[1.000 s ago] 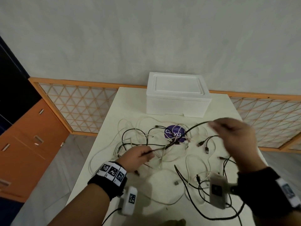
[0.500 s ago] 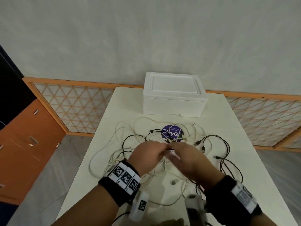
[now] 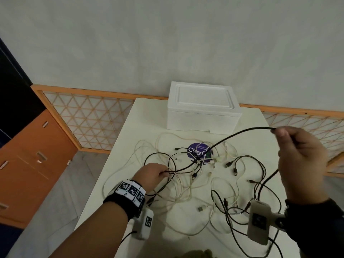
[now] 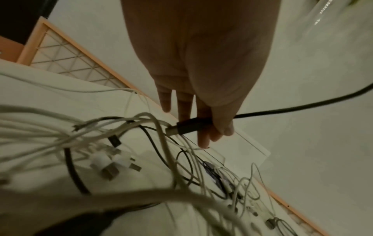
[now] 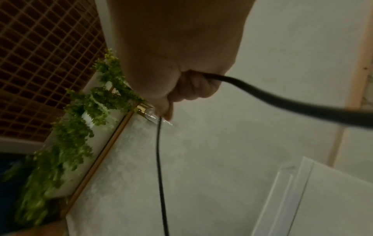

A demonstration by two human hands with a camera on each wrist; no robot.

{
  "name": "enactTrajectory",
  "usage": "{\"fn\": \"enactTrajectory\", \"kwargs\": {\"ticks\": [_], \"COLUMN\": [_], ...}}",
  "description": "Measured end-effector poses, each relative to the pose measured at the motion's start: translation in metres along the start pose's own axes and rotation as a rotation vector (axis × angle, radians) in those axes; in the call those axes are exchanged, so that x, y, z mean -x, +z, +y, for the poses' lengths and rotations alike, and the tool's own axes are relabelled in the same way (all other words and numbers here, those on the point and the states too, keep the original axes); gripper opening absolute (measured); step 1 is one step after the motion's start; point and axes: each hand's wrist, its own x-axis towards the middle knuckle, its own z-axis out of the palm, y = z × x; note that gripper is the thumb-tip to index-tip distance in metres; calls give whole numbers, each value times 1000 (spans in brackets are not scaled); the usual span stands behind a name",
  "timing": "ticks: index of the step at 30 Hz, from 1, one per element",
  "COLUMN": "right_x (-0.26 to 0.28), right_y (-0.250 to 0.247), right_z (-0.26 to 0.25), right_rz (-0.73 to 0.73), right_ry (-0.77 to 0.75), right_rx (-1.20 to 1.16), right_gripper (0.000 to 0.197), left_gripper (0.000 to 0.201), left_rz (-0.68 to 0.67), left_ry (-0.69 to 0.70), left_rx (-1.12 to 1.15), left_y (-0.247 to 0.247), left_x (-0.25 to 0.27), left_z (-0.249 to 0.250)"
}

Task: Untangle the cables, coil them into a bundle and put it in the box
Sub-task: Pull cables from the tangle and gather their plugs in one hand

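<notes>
A white table (image 3: 119,175) stands against a grey wall (image 3: 167,43), with orange cabinets (image 3: 28,164) at the left. A closed white box (image 3: 202,112) sits at the table's far edge, behind a tangle of cables (image 3: 186,185). The left hand (image 3: 152,175) pinches the plug end of a black cable (image 3: 240,132) low over the tangle; the raised right hand (image 3: 301,161) grips the same cable farther along.

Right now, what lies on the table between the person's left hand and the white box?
In the head view, tangled white and black cables and a round purple sticker lie between the left hand and the closed white box.
</notes>
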Motion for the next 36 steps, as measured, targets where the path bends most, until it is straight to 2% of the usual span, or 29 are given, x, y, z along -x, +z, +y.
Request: {"fn": "enactTrajectory", "kwargs": {"ticks": [3,4,5,7,8,10,11,12,14,15,17,18,20,21,23,25,26,28,30,32,34,36], "right_x": [-1,0,3,16,25,44,51,57,66,70,73,73,74,75,76,78,79,78,75,71,64,54], "right_y": [3,8,13,30,41,59,67,74,87,92,100,103,107,109,112,113,112,109,99,82,55,24], "right_z": [3,3,1,-6,-10,-14,-14,-15,-12,-10,-6,-5,-3,-3,-5,-7,-8,-6,0,13,32,52], "right_rz": [-137,-225,-361,-610,-695,-820,-887,-999,-1187,-1191,-1052,-984,-917,-899,-879,-922,-954,-1000,-1046,-1077,-1065,-977], "right_ry": [-128,-152,-132,-104,-144,-322,-381,-366,-213,-147,-83,-82,-122,-134,-172,-172,-158,-86,63,104,91,132], "right_rx": [648,836,922,912,884,804,763,730,697,644,484,441,407,398,377,361,354,309,258,290,368,396], "right_gripper": [33,41,54,73,79,82,80,76,73,69,43,31,27,27,27,28,29,26,18,16,15,15], "left_gripper": [25,24,23,15,11,13,17,19,13,16,38,52,74,75,53,29,24,19,20,22,21,22], "left_rz": [95,153,210,297,333,385,402,433,474,468,411,371,282,234,91,13,41,178,345,569,782,912], "left_ry": [34,94,162,284,349,419,408,371,248,181,59,-1,-117,-160,-188,-149,-123,-136,-191,-224,-291,-385], "left_rx": [-149,-185,-230,-289,-299,-262,-215,-137,123,257,482,606,943,1159,1542,1620,1587,1564,1669,1798,1765,1636], "left_y": [0,-1,-2,-4,-6,-10,-15,-19,-26,-28,-31,-31,-29,-27,-23,-19,-16,-15,-24,-41,-59,-74], "left_x": [-7,-9,-12,-15,-16,-15,-13,-10,-4,-2,5,8,12,13,14,17,17,15,14,17,26,38], "left_z": [5,10,15,27,34,46,53,58,67,69,74,78,84,85,86,88,88,83,67,35,-4,-38]}}
